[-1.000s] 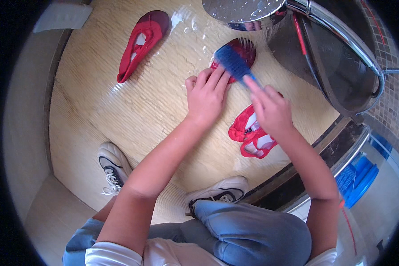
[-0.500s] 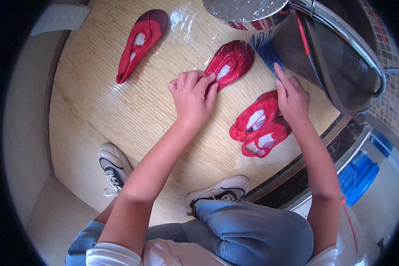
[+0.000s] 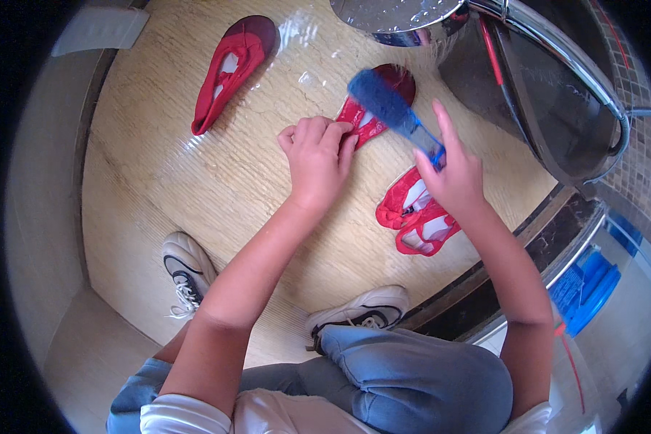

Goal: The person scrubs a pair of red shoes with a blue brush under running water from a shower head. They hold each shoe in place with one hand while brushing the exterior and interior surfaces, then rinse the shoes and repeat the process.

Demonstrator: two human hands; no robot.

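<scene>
Crouching: I am low over a wet, pale stone floor (image 3: 145, 188), my knees in blue jeans at 6 o'clock.
Left hand: my left hand (image 3: 317, 155) sits near the middle, fingers curled shut and pressing on the near end of a red slipper (image 3: 365, 119) — clamped on it, pinning it to the floor.
Right hand: my right hand (image 3: 452, 173) is at 3 o'clock of the left one, closed around the handle of a blue brush (image 3: 392, 108); the first finger stands up straight, the rest wrap the handle.
Brush: its dark blue head points toward 11 o'clock and hangs over the toe of the pinned slipper — whether the bristles touch it I cannot tell.
Pinned slipper: it lies at 12 o'clock of my left hand, toe away from me, partly hidden by the brush.
Other slippers: one lone red slipper (image 3: 231, 69) lies at 10 o'clock, well apart; a pair of red slippers (image 3: 416, 217) lies side by side, touching, just below my right wrist at 4 o'clock.
Basins: a shiny metal basin (image 3: 394, 14) sits at 12 o'clock, and a larger dark tub (image 3: 550, 116) at 2 o'clock.
Feet: my white sneakers (image 3: 188, 271) stand at 7 and 6 o'clock.
</scene>
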